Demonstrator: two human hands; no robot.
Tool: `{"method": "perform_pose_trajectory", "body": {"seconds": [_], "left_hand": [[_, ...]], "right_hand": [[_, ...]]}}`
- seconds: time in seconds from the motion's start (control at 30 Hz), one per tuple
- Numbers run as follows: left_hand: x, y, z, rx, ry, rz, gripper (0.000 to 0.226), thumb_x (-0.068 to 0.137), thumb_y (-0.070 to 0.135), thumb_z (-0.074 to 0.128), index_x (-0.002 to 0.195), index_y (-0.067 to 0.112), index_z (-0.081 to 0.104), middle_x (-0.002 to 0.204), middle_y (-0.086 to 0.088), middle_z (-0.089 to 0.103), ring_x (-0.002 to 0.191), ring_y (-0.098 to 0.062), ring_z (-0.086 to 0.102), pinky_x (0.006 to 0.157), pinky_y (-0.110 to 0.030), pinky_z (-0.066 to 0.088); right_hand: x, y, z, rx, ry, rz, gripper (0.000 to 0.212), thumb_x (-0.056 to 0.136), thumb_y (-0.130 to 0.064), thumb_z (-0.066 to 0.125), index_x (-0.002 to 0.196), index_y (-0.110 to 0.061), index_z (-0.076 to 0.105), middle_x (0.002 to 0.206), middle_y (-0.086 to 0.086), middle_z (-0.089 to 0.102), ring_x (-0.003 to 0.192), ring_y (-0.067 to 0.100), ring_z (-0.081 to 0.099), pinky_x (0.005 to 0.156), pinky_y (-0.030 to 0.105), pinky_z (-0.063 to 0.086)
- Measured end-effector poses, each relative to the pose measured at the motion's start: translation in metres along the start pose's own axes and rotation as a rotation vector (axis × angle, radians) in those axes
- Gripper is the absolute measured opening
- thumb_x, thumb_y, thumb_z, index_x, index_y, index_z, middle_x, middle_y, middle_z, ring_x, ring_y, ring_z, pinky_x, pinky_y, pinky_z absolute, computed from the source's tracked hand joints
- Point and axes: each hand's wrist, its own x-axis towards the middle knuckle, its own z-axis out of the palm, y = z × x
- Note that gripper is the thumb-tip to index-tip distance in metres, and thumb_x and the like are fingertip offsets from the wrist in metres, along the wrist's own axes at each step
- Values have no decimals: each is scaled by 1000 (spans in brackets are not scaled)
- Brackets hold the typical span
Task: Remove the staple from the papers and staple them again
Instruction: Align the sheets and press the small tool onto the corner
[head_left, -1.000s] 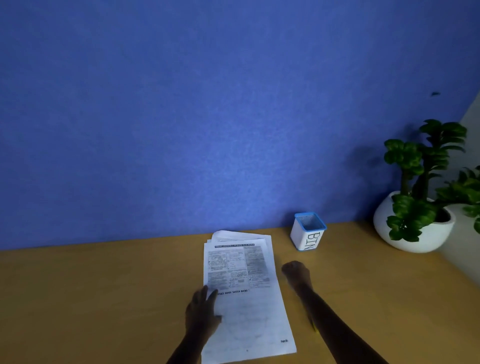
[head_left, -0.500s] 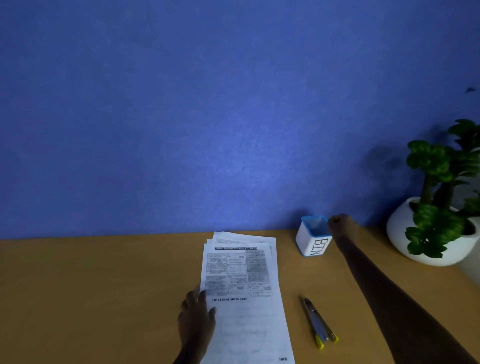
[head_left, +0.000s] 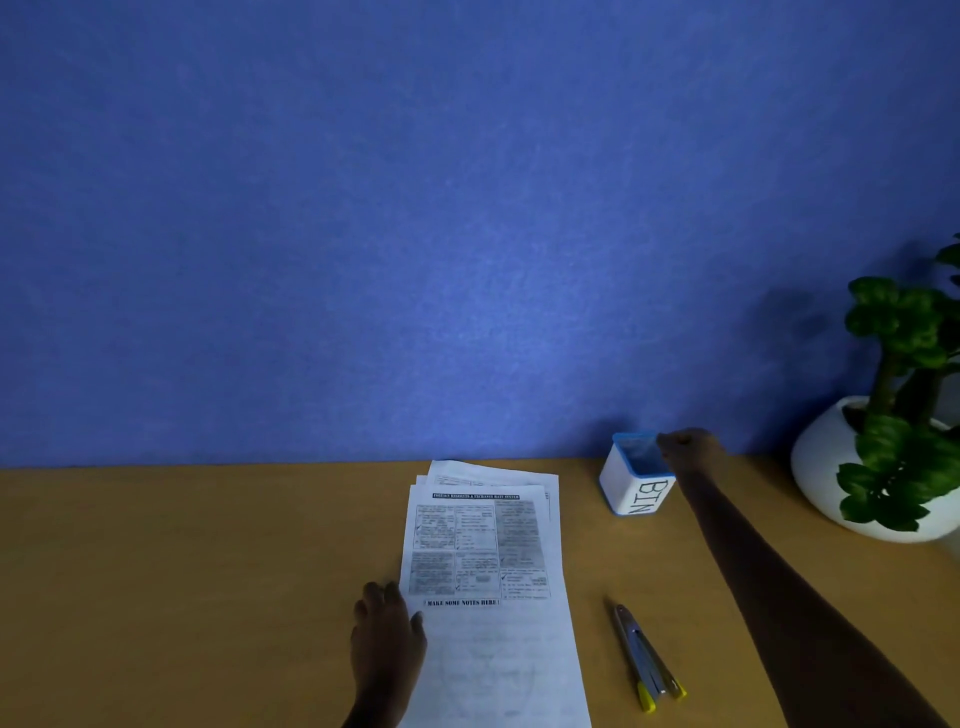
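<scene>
A small stack of printed papers (head_left: 496, 644) lies on the wooden desk (head_left: 182, 571), its sheets fanned slightly at the far end. My left hand (head_left: 387, 636) rests flat on the stack's left edge with its fingers spread. My right hand (head_left: 688, 447) is stretched out to the far right, fingers pinched together just over the rim of a small white bin (head_left: 636, 496) with a blue rim and the word BIN on it. Whether anything sits between the fingertips is too small to see. A metal staple remover (head_left: 641, 654) with yellow tips lies on the desk right of the papers.
A potted green plant in a round white pot (head_left: 826, 483) stands at the far right of the desk. A blue wall (head_left: 415, 234) rises directly behind the desk's far edge. No stapler is in view.
My right hand left the spot beside the papers and reached out to the bin, leaving the staple remover lying on the desk. My left hand stayed on the papers.
</scene>
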Motion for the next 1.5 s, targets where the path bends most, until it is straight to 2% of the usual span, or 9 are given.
{"method": "perform_pose_trajectory", "body": {"seconds": [0.17,0.23,0.3,0.37,0.47,0.67,0.87,1.27,1.5], "left_hand": [[-2,5,-3,-10,-7,-62,44,90,36,49,123,8,40,130,-10,41,121,-23,44,95,-29,47],[-2,9,-5,-11,-14,-90,48,88,39,52,121,6,40,128,-11,42,120,-24,45,92,-30,49],[-3,12,-6,5,-25,-102,52,86,40,53,121,5,39,128,-11,41,120,-24,45,92,-31,49],[-4,15,-6,26,-36,-109,54,86,40,54,122,4,37,129,-11,41,121,-24,44,92,-32,50],[-7,18,-6,38,-53,-133,55,86,39,54,124,4,36,129,-11,39,122,-24,43,91,-33,50],[-7,24,-9,-126,-133,-209,51,85,33,58,122,1,41,129,-16,39,121,-29,42,94,-41,46],[-3,26,-14,-315,-194,-255,51,83,25,60,123,-1,41,131,-22,43,125,-35,39,101,-39,39],[5,20,-13,-805,-295,-365,54,75,3,68,122,-12,47,123,-28,56,112,-40,55,94,-42,49],[3,25,-17,-546,-247,-338,40,79,16,61,116,2,56,124,-23,57,115,-35,52,96,-37,46]], "right_hand": [[-61,12,24,27,-199,29,40,84,-8,55,45,-14,48,45,1,49,40,9,50,47,23,37],[-96,18,37,-55,-282,-2,34,87,-5,53,52,-8,56,56,11,62,56,22,59,57,26,44],[-128,20,46,-146,-349,-19,22,88,-9,53,77,3,67,89,23,70,80,29,62,70,31,45],[-155,21,56,-252,-467,-55,31,90,-22,57,105,5,63,114,19,65,102,26,60,84,31,45],[-188,24,67,-320,-567,-5,52,83,-32,67,123,-4,48,131,14,49,122,27,46,100,35,43],[-209,21,75,-450,-545,39,81,78,-30,73,138,-5,24,144,15,27,135,30,29,106,43,42],[-210,18,72,-465,-493,59,81,74,-32,76,134,-6,28,141,13,32,132,27,34,103,39,46],[-210,24,62,-405,-467,42,76,76,-34,75,133,-4,35,141,15,33,130,26,38,103,30,43],[-211,23,60,-373,-465,55,79,75,-33,76,133,-2,33,141,16,31,131,27,36,105,31,41]]}}
